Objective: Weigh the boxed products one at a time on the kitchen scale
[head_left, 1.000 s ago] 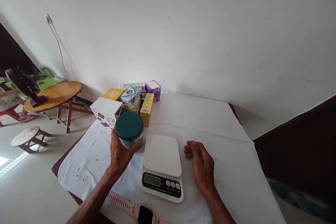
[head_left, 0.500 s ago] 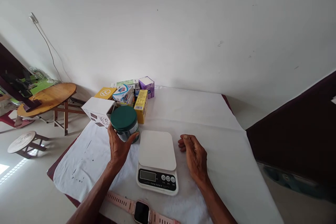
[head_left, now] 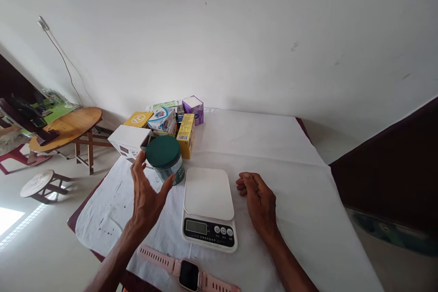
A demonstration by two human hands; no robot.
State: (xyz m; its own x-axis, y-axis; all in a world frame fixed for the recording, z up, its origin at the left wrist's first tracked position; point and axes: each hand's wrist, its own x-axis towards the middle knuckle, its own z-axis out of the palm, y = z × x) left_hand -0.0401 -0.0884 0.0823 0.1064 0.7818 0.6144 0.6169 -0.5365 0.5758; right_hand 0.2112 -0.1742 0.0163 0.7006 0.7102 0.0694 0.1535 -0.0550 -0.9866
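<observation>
Green-lidded jar (head_left: 165,159) is standing upright, left of the scale (head_left: 208,194), just beyond the left hand (head_left: 147,198), which is gaping wide, gripping nothing; contact unclear. Judged step: handling the jar, grasp or release undecided; any hold would call for closing that hand. Right of the scale, right hand (head_left: 260,200) is resting loosely curled, contents unclear.

jar lid (head_left: 163,151): matt plastic | scale (head_left: 208,194): smooth plastic | tablecloth (head_left: 239,146): matt fabric | round table (head_left: 73,123): smooth wood
</observation>
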